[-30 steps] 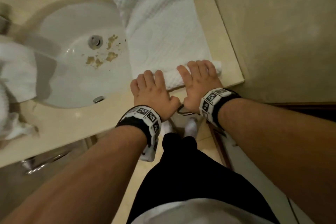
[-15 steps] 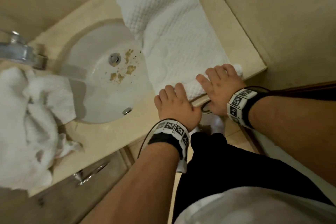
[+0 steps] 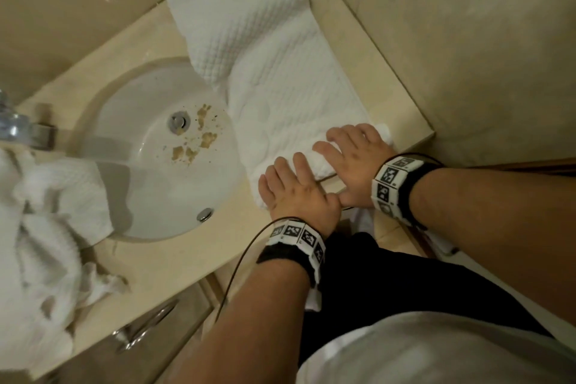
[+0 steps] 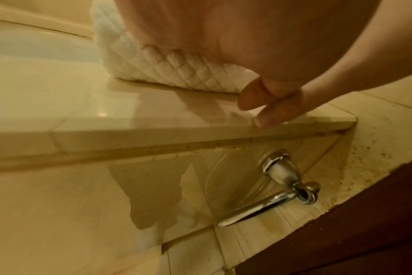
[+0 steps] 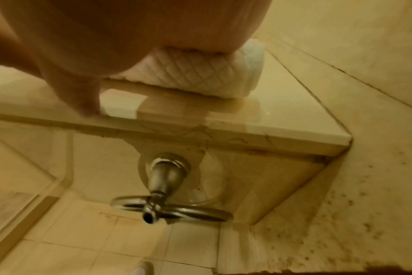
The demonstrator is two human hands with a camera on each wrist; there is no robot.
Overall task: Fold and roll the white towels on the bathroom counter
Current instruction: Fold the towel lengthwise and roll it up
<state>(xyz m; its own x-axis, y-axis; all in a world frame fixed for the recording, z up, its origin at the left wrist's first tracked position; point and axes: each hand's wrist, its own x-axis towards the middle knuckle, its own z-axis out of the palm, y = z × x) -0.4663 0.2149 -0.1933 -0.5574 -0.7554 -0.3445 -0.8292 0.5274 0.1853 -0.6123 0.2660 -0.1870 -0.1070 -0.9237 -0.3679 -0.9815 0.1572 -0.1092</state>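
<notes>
Under both palms, the rolled near end of the white waffle towel (image 3: 280, 84) is largely hidden; its flat length is seen stretching beyond the fingers across the counter (image 3: 402, 103). Left hand (image 3: 293, 187) and right hand (image 3: 355, 156) are laid flat, fingers straight, pressed on the roll.

A glossy beige stone bathroom counter (image 3: 162, 262) carries everything, with a round white basin (image 3: 162, 184) sunk into it left of centre. A long white waffle-weave towel (image 3: 280, 78) lies flat along the counter's right side from the far wall to the near edge, its left margin overlapping the basin rim and its near end rolled up. A crumpled heap of white towels (image 3: 40, 243) sits on the left part.
</notes>
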